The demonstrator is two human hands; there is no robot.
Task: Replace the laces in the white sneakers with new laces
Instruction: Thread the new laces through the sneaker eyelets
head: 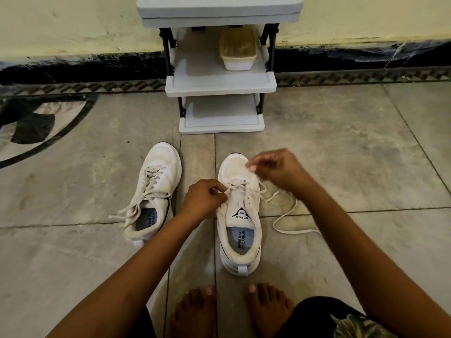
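Observation:
Two white sneakers stand on the floor, toes pointing away from me. The left sneaker (156, 191) is laced, with its lace ends trailing loose. Directly before me, the right sneaker (240, 215) has a white lace (284, 215) threaded only through its front eyelets; the lace's long free end snakes over the floor to its right. My left hand (203, 200) pinches the lace at the sneaker's left eyelets. My right hand (278, 170), blurred, pinches the lace above the toe.
A grey shelf rack (220, 81) stands against the wall straight ahead, with a lidded plastic box (238, 48) on its middle shelf. My bare feet (230, 311) rest on the floor just behind the right sneaker. Stone floor tiles (353, 154) spread to both sides.

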